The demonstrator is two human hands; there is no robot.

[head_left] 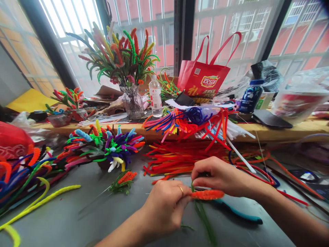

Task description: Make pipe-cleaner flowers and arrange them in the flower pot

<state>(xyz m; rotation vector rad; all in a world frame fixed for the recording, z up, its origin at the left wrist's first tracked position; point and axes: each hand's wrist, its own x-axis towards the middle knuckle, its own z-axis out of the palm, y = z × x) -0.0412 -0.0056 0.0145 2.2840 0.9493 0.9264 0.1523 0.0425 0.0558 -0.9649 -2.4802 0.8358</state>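
My left hand [166,202], with a ring on one finger, pinches the base of an orange fuzzy pipe-cleaner piece [208,195] that points right. My right hand [218,175] is closed just above it, its fingertips on a green pipe cleaner [193,186] that rises beside the orange piece. Blurred green strands [205,219] hang below both hands. Behind the orange piece lie pliers with teal handles [239,212], their jaws mostly hidden. A similar orange-and-green flower [127,177] with a thin stem rests on the grey table to the left.
Red and orange pipe cleaners [174,157] lie beyond my hands. A multicoloured bunch [110,147] stands left of them, and yellow pipe cleaners [51,195] curve at far left. The wooden ledge [133,129] holds a vase [132,103], a bottle [155,97], a red bag [204,79] and a can [251,97].
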